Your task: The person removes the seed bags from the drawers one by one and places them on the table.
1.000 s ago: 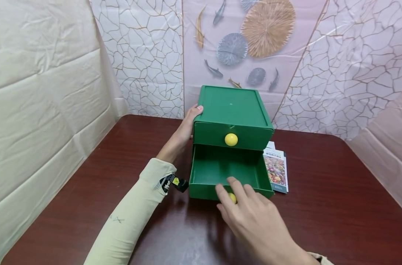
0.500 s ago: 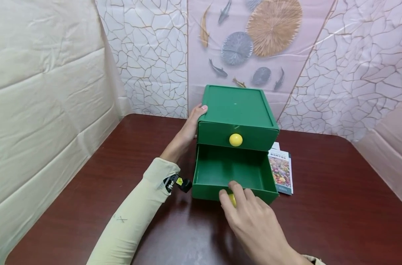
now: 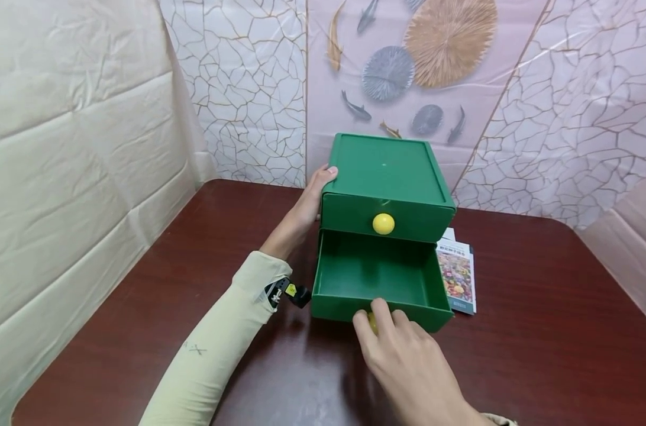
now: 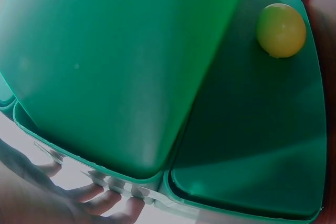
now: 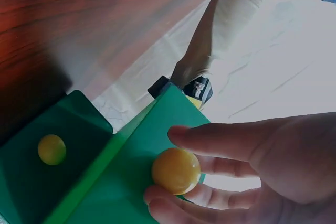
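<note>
Right hand [image 3: 408, 361] seemingly pinches lower drawer knob [image 5: 176, 170].

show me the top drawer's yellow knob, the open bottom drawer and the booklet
top knob [image 3: 383, 223], head view, centre of the ball
bottom drawer [image 3: 373, 275], head view, bare inside floor
booklet [image 3: 458, 278], head view, printed cover

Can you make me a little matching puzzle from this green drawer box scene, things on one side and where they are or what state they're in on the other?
Things:
1. lower drawer
2. upper drawer
3. booklet
4. left hand

States or places:
A. closed
B. flat on the table, right of the box
C. pulled out, nothing visible inside
D. resting against the box's left side

Pairs: 1-C, 2-A, 3-B, 4-D
</note>
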The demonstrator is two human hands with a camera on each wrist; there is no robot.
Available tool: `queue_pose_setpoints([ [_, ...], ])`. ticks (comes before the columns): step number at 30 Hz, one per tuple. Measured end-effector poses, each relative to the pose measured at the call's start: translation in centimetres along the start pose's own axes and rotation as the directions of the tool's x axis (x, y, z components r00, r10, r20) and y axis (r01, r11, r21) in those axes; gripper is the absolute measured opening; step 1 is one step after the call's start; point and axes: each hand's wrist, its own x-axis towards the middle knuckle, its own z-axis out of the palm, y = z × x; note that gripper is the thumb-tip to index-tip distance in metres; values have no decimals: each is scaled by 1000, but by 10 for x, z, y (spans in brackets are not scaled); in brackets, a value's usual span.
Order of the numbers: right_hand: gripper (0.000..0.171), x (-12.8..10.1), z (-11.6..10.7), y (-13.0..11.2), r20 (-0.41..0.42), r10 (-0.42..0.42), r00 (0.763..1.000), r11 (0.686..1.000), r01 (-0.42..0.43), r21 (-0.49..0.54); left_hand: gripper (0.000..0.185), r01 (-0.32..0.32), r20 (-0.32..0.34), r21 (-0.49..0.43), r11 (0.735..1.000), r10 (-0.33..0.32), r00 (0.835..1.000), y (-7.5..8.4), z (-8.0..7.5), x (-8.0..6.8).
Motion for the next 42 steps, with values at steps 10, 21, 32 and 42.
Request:
queue_pose_setpoints([
  [10, 42, 0, 6, -1, -18, -6, 1000, 1000, 6, -5, 86, 4, 0, 6, 1000, -4, 1000, 1, 2, 1],
  [21, 40, 3, 10, 5, -70, -52, 996, 999, 53, 12, 86, 4, -11, -10, 1000, -4, 1000, 1, 3, 0],
  [32, 49, 6, 15, 12, -51, -68, 996, 993, 73, 90, 87, 20, -7, -5, 1000, -20, 1000, 1, 3, 1],
  [42, 52, 11, 28, 23, -43, -26, 999, 994, 30, 109, 86, 24, 4, 2, 1000, -24, 1000, 2, 1, 2],
])
